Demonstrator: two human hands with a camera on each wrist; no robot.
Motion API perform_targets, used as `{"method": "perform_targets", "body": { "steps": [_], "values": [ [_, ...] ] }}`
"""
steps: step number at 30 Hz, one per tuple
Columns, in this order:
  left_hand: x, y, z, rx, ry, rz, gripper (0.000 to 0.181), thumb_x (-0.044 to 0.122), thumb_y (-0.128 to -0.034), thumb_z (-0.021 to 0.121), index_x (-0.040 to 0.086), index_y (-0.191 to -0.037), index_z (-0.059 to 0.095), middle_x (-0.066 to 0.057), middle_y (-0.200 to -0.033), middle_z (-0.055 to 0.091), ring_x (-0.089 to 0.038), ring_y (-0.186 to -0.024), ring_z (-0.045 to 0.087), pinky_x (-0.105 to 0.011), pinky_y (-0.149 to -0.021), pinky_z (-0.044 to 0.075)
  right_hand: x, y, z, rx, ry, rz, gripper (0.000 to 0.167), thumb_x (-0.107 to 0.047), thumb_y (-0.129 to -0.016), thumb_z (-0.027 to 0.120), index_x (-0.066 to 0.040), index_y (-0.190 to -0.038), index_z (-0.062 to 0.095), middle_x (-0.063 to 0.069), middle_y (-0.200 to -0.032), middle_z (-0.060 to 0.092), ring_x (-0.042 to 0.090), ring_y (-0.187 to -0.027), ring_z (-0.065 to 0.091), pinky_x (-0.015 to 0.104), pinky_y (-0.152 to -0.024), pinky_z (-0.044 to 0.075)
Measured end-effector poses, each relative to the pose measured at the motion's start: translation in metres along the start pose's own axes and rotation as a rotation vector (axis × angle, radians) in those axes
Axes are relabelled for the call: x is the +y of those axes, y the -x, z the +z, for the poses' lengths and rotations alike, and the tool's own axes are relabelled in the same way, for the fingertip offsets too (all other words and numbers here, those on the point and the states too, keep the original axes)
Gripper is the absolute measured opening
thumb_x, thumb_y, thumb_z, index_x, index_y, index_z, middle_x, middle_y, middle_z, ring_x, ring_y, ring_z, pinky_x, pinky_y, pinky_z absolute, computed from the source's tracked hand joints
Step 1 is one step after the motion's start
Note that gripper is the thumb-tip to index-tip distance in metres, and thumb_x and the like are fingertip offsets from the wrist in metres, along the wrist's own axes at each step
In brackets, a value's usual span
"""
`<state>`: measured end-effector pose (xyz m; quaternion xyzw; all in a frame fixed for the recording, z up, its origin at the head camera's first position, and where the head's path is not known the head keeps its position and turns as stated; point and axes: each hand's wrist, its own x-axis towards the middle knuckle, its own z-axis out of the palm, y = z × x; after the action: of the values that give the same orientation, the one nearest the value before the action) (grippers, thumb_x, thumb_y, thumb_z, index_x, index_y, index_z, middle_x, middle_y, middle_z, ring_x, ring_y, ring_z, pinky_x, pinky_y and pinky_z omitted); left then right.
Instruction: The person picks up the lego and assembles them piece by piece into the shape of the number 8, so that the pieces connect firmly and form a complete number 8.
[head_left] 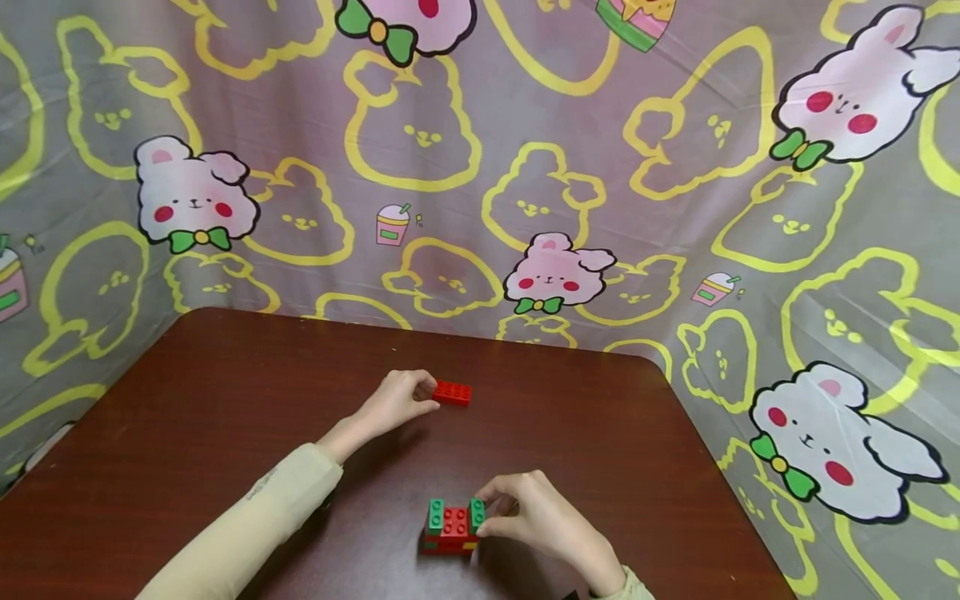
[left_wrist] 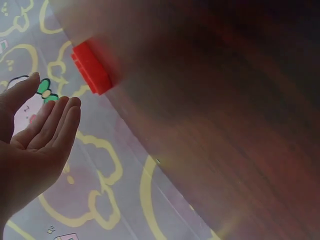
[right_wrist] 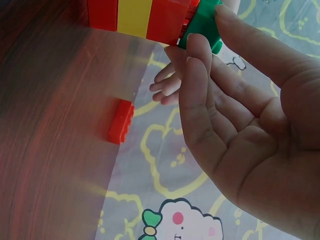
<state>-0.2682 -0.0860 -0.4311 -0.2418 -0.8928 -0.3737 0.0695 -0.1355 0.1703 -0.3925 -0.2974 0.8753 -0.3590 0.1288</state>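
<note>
Toward the far side of the table my left hand [head_left: 397,402] reaches beside a loose red building brick [head_left: 454,393]. In the left wrist view the thumb and relaxed fingers of that hand [left_wrist: 42,142] stand apart, with a gap to the red brick [left_wrist: 93,69]. Nearer to me sits a small stack of building bricks [head_left: 452,546], red with yellow and green parts low down. Two green bricks stand on its top ends, with red studs between them. My right hand [head_left: 538,518] pinches the right-hand green brick [right_wrist: 202,25] between thumb and fingers.
The dark brown wooden table [head_left: 225,392] has rounded far corners. A grey curtain [head_left: 300,125] with yellow outlines and white cartoon rabbits hangs behind it and along both sides.
</note>
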Motion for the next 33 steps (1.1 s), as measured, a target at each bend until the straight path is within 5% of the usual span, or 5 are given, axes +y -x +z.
{"method": "perform_targets", "body": {
  "steps": [12,33],
  "values": [
    [-0.011,-0.027,0.011,-0.054,-0.144,0.008,0.034,0.012,-0.0816,0.079,-0.005,-0.109,0.067,-0.015,-0.1,0.072,-0.025,-0.089,0.067,-0.039,-0.081,0.056,0.002,0.0,0.0,0.013,0.002,-0.015,0.022,-0.018,-0.081,0.081,-0.009,-0.1,0.074,0.003,-0.088,0.076,-0.006,-0.071,0.063,0.015,-0.064,0.052],
    [-0.025,-0.036,0.02,-0.173,-0.229,-0.013,0.045,0.013,-0.0814,0.08,-0.008,-0.118,0.064,-0.022,-0.115,0.069,-0.034,-0.106,0.066,-0.045,-0.093,0.054,0.002,0.001,0.002,0.016,-0.019,-0.022,0.023,-0.021,-0.082,0.08,-0.01,-0.101,0.074,0.001,-0.091,0.077,-0.007,-0.073,0.064,0.015,-0.065,0.053]
  ]
}}
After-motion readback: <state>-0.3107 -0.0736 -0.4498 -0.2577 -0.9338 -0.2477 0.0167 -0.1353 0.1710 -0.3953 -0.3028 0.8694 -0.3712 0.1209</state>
